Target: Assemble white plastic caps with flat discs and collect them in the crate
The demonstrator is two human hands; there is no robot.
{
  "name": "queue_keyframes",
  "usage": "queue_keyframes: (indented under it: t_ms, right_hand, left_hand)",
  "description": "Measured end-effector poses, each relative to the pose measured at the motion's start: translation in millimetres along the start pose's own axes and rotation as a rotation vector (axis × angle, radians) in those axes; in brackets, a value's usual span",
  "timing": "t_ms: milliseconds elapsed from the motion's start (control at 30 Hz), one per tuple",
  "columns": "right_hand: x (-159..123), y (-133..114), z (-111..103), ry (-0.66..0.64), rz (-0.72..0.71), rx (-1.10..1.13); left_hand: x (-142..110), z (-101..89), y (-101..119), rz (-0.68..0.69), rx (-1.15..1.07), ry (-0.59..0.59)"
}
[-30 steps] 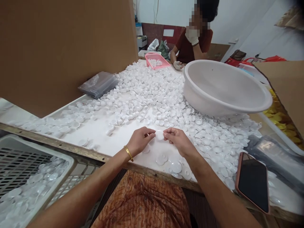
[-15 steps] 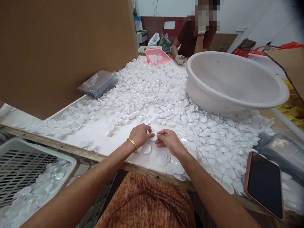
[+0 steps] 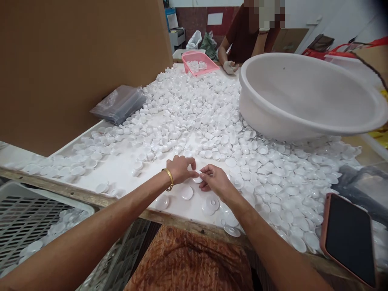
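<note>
My left hand (image 3: 180, 169) pinches one edge of a small white plastic saucer (image 3: 197, 178) between thumb and forefinger. At the opposite edge, my right hand (image 3: 214, 180) has its fingers closed on the same saucer, just above the white tabletop (image 3: 121, 169). Below my hands lies a loose white saucer (image 3: 187, 193), and another white disc (image 3: 162, 202) sits by the front edge. A few overlapping discs (image 3: 210, 204) rest under my right wrist. Past my fingers spreads a large heap of small white pieces (image 3: 188, 105), some shaped like little cups.
A big white basin (image 3: 303, 125) stands on the heap at right, a phone (image 3: 348, 238) at the front right. Left are a cardboard box (image 3: 81, 72), a bagged stack (image 3: 119, 104) and a crate (image 3: 18, 226). A person (image 3: 233, 44) sits behind a pink basket (image 3: 200, 69).
The view has shifted slightly, and the basin and phone appear farther right. Both hands still hold the saucer, which now looks tilted. The other person's hand remains on the table.
</note>
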State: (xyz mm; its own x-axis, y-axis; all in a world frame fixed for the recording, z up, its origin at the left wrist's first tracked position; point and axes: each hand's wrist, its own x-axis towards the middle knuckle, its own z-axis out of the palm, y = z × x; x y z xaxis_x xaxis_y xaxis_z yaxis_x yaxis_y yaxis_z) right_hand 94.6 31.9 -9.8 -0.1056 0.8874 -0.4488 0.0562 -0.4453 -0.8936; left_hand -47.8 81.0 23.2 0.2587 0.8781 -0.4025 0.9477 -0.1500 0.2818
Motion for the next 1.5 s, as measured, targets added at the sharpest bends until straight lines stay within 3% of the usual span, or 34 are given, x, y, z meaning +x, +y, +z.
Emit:
queue_keyframes:
  t_ms: [233, 500, 667, 767, 867, 933, 1000, 1133, 1267, 1367, 1500]
  right_hand:
    - [5, -4, -5, -0.048, 0.042, -0.044]
    - [-7, 3, 1, -0.027, -0.058, -0.165]
    - [-36, 5, -8, -0.101, -0.286, -0.567]
    - [-40, -1, -31, 0.124, -0.363, -0.742]
    - [-29, -5, -54, 0.342, -0.439, -1.163]
    - [-20, -4, -62, 0.338, -0.465, -1.368]
    - [-16, -3, -63, 0.316, -0.479, -1.436]
    - [-24, -7, -42, 0.324, -0.566, -1.321]
    - [-33, -14, 0, 0.073, -0.765, -1.096]
    - [-27, -12, 27, 0.014, -0.828, -1.133]
    - [-16, -5, 37, 0.016, -0.818, -1.205]
  left_hand:
    - [3, -0.1, -5, 0.001, 0.016, -0.077]
    - [-17, 8.3, -8, -0.01, 0.005, 0.029]
    - [-54, 15.4, -11, -0.008, 0.005, 0.049]
    - [-64, 14.4, -15, 0.019, -0.073, 0.089]
    - [-57, 10.1, -22, 0.057, -0.203, 0.174]
    - [-50, 8.3, -29, 0.051, -0.228, 0.267]
    - [-45, 8.5, -35, 0.019, -0.232, 0.329]
    - [-52, 12.6, -44, -0.026, -0.263, 0.321]
    - [-65, 16.1, -48, -0.04, -0.314, 0.306]
    - [-71, 18.1, -49, -0.039, -0.396, 0.322]
    - [-72, 21.7, -47, -0.017, -0.453, 0.296]
